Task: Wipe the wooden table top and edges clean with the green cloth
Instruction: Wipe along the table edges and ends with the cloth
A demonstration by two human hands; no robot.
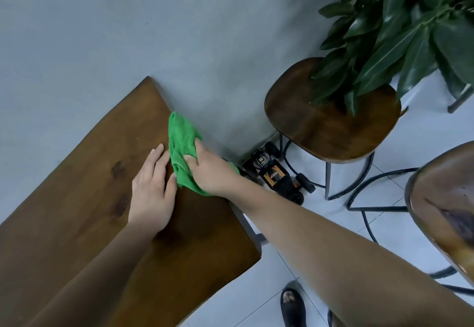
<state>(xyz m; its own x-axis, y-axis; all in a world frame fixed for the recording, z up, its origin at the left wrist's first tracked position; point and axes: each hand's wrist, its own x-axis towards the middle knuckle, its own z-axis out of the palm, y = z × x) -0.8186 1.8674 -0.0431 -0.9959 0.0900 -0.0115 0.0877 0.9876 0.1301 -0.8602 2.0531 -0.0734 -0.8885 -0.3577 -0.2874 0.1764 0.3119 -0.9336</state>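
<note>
right hand [213, 170] gripping green cloth [180, 139] at table [77, 211] edge, left hand [151, 193] flat, stool [320, 126] and toy car [274, 172] beside

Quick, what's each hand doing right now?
Left hand: open, flat on the table beside the green cloth.
Right hand: closed, gripping the green cloth at the table edge.

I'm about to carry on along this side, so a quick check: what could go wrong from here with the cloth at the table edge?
1. The green cloth is bunched in the right hand and partly hangs over the table edge; it could slip off onto the toy car on the floor below.
2. The left hand lies flat on the top, touching the cloth; a stroke towards it would likely be blocked, leaving that patch unwiped.
</note>
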